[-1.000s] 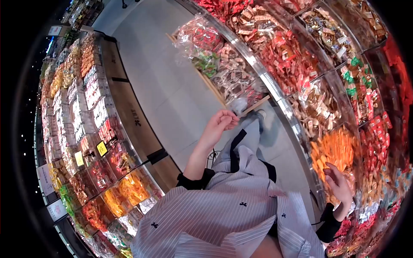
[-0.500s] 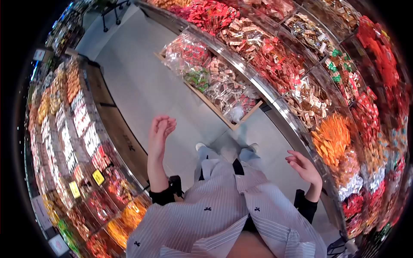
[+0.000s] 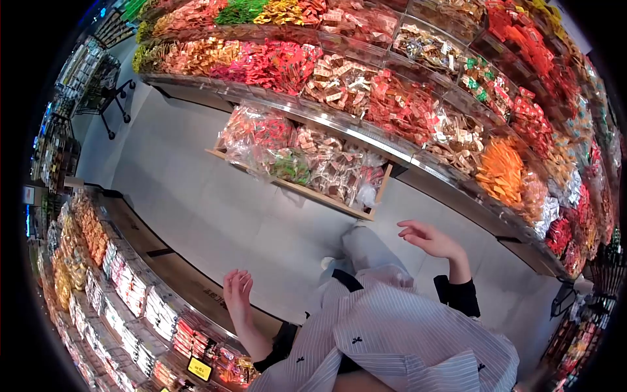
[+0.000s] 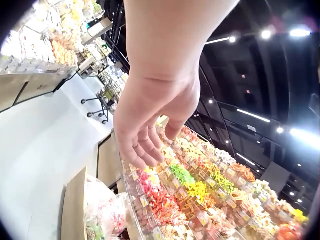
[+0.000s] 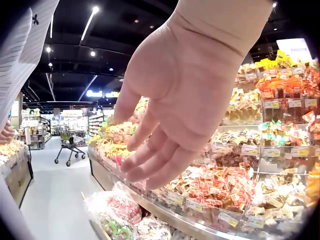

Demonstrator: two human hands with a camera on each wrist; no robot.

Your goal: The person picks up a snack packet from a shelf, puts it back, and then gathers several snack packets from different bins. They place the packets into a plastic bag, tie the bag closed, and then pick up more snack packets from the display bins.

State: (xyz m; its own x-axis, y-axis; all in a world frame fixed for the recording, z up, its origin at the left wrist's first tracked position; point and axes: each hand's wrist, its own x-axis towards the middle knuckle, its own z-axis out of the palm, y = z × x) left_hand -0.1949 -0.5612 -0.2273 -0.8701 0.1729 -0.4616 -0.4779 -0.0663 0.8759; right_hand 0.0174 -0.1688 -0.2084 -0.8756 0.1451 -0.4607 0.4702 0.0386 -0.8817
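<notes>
Hovering | left hand [image 3: 238, 292]: fingers loosely bent | right hand [image 3: 431, 240]: fingers relaxed, narrowly spaced, near wooden-edged drawer [image 3: 383, 191] | inside: bagged candies [image 3: 330, 171] | above: candy display [image 3: 375, 137]

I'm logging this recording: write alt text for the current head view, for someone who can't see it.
A person's left hand and right hand, seemingly empty, are held out over a shop aisle. Ahead, a pulled-out wood-edged drawer holds bagged goods below a long display of colourful wrapped items; more shelves stand at lower left.
</notes>
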